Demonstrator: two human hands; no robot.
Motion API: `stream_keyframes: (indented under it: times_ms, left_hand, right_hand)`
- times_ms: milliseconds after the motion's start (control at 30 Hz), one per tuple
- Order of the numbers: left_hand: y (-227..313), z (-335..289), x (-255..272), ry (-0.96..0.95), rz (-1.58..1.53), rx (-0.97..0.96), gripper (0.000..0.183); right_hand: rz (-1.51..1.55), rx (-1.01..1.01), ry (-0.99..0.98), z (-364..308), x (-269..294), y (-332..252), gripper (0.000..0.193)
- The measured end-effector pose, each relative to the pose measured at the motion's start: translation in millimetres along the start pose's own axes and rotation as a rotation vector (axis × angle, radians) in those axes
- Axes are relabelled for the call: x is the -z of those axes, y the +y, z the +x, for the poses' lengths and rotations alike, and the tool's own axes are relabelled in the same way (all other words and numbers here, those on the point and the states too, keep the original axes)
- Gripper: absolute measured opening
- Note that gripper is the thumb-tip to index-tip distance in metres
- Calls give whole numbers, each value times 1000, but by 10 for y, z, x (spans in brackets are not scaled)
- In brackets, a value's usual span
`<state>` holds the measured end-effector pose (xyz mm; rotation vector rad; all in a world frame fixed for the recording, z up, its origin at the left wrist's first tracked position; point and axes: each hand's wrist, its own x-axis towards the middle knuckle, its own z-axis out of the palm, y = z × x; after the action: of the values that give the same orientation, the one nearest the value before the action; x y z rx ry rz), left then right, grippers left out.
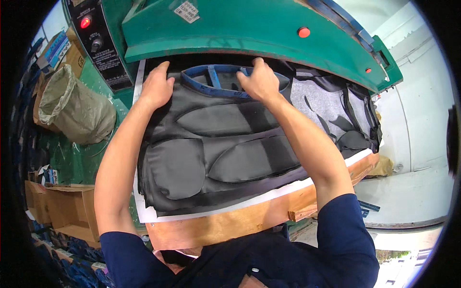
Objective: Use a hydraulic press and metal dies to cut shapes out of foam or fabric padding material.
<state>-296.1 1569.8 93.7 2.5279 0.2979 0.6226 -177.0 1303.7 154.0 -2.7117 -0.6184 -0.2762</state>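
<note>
Your dark-sleeved forearms reach over the wooden board (225, 225) where the black fabric stack (216, 153) lies already cut with shapes, left hand (156, 89) flat on it, right hand (259, 81) pinching the blue cutting die (211, 79) under the green press head (249, 29), not yet lifted away.

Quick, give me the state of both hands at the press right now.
Left hand: open, palm flat on the black fabric stack, gripping nothing.
Right hand: fingers curled on the blue cutting die; cannot tell if its grip is closed.
</note>
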Motion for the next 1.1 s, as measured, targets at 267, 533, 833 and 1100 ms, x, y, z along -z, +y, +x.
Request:
stream_keyframes:
  times_ms: [267, 533, 833, 1100]
  left_hand:
    - [-25, 71, -215, 72, 490, -92, 20]
    - [103, 15, -132, 246, 445, -161, 16]
    - [1682, -805, 326, 272, -342, -351, 12]
    - [3609, -2059, 534, -720, -1074, -604, 23]
  right_hand:
    - [196, -186, -402, 100, -81, 312, 50]
    - [167, -79, -162, -162, 278, 217, 45]
    - [542, -74, 113, -746, 1243, 1636, 33]
    - [810, -80, 239, -580, 1825, 2769, 26]
